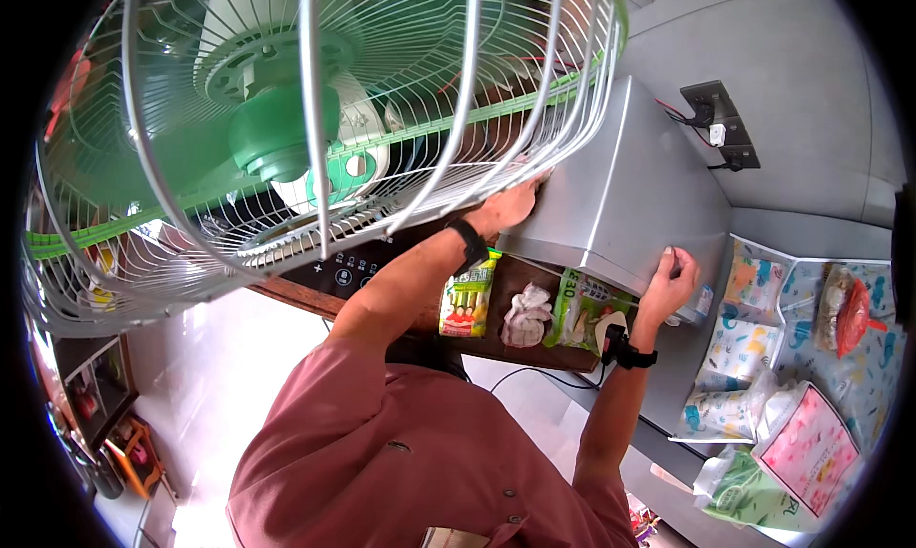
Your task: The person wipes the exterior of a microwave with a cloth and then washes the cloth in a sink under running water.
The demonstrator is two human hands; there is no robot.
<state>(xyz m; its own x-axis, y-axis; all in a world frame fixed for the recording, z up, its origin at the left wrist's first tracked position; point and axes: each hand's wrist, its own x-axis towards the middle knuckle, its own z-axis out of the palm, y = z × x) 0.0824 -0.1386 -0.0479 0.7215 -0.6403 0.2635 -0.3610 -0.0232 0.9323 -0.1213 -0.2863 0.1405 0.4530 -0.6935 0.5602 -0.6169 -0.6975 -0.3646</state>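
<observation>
A large grey box-shaped cover with a metallic look [644, 183] stands tilted in the view above a dark wooden table [411, 323]. My left hand [512, 204] is at its left lower edge, partly behind the wire cage of a green fan [286, 133]; its fingers are mostly hidden. At the cover's right side, my right hand [673, 283] has its thumb against the surface and its fingers curled beside it. Between my arms lie a green and yellow food packet [469, 297], a crumpled pale cloth [528, 315] and a green clear bag [583, 312], partly under the cover's front.
The fan fills the upper left, close to my left arm. Black sockets with plugs [719, 126] are on the grey wall. Rightward are a patterned fabric organizer [794, 319], a pink printed pack [809, 448] and a green tissue pack [751, 487]. A black cable [529, 369] hangs near my right wrist.
</observation>
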